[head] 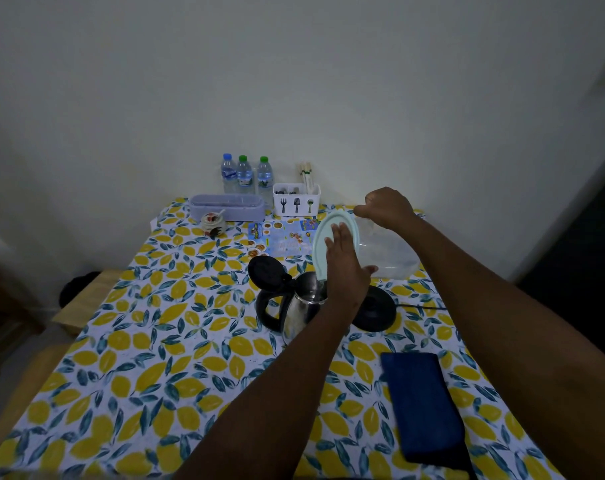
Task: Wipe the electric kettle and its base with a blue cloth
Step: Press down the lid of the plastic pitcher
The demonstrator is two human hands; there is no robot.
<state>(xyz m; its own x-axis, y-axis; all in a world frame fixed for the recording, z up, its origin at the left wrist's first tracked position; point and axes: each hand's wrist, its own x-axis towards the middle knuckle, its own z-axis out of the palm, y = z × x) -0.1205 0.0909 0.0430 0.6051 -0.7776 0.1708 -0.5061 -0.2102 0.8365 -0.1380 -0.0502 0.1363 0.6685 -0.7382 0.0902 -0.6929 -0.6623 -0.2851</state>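
Note:
A steel electric kettle [299, 308] with a black handle stands mid-table, its black lid [267, 271] flipped open to the left. Its round black base [375, 308] lies just right of it, cord trailing right. A clear plastic jug [387, 251] with a pale green lid [320, 247] is tipped on its side over the kettle's mouth. My right hand [386, 206] grips the jug from above. My left hand [346, 265] presses flat against the jug's lid, fingers straight. A folded dark blue cloth [420, 407] lies on the table at the near right, untouched.
The table has a lemon-print cover [155, 358]. At the back stand three water bottles [245, 174], a white cutlery holder [296, 199], a lilac box [226, 206], a small jar [213, 223] and a printed leaflet [280, 237]. A wooden bench [83, 303] sits left.

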